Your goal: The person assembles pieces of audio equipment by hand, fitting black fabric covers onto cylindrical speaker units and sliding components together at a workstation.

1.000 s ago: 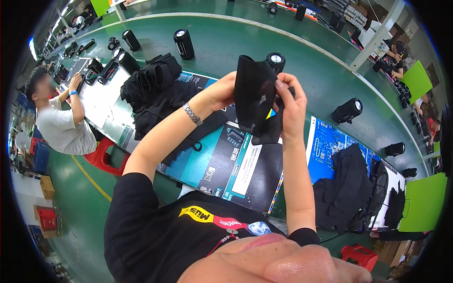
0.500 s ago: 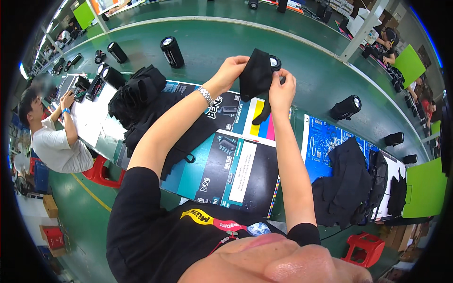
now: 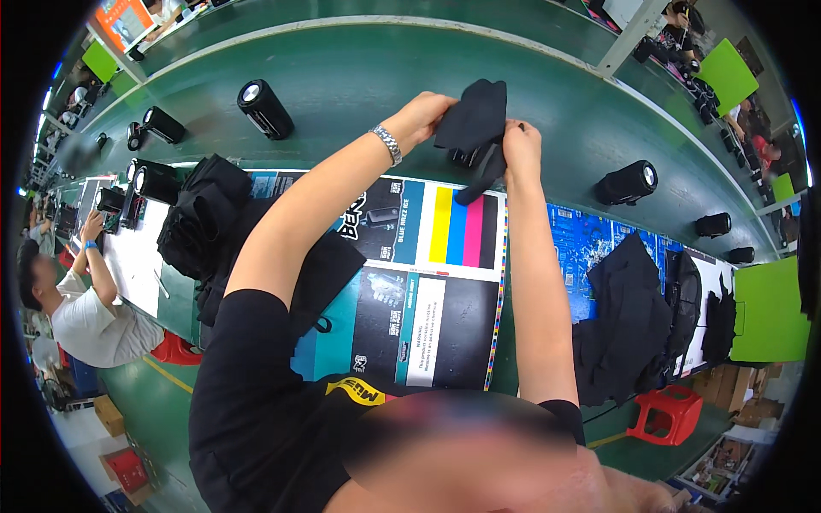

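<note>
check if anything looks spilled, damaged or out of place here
Nothing stands out as spilled or damaged. The cloth between left hand and right hand droops unevenly and the left pile is rumpled, but that seems ordinary for fabric.

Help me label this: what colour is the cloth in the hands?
The cloth is black, seen best in the head view.

Far: long green bench [image 3: 359, 77]; black cylinders [image 3: 265, 109] stand on it, spaced apart left and right. Near: worktable [image 3: 181, 286]; carries colour-printed sheets [image 3: 466, 333] at centre, heaped black cloth [image 3: 201, 214] at left, blue printed sheet [image 3: 558, 235] at right, partly under black fabric pieces [image 3: 624, 308].
</note>
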The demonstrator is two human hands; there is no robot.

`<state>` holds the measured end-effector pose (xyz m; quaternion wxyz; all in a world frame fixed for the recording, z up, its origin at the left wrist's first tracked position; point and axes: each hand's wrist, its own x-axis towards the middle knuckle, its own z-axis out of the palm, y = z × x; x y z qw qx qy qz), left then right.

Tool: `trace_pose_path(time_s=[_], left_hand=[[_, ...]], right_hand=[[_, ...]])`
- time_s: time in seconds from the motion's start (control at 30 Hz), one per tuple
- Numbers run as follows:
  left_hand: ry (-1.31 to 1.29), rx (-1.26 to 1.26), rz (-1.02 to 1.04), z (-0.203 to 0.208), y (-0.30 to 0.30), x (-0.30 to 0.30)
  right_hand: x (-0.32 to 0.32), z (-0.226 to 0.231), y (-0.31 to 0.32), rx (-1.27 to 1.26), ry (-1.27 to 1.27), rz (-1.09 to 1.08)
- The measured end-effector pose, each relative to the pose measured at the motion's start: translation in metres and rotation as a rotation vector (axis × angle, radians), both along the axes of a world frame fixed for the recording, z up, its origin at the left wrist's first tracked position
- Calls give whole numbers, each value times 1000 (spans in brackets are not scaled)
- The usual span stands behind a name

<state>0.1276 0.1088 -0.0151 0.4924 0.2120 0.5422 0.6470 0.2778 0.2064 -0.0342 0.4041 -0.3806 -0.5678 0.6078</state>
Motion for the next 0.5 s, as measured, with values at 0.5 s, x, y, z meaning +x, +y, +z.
trace_pose_path(time_s=[0.5], left_hand=[[-92,-81,-233,17,42,30]], right_hand=[[30,21,7,280,-678,-10]])
